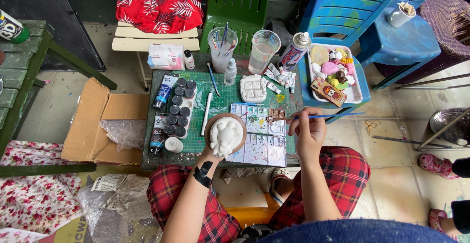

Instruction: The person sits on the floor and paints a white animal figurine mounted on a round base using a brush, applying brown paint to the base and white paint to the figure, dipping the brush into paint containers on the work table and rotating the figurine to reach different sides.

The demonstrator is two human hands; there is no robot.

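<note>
My left hand (211,154) holds up a round brown plaque with a white unpainted animal figure (225,134) on it, over the near edge of the small green table (223,98). My right hand (307,130) grips a thin blue-handled paintbrush (323,116); its tip rests on a brown patch of the white mixing palette (258,133) lying on the green cutting mat. A black mark shows on my left wrist. My red plaid trousers fill the lower frame.
A row of small dark paint jars (179,108), paint tubes, a white pen, two plastic cups (243,49) with brushes and water, a spray can and a white plaster piece (253,88) crowd the table. A tray of small figures (333,71) sits right; an open cardboard box (105,123) lies left.
</note>
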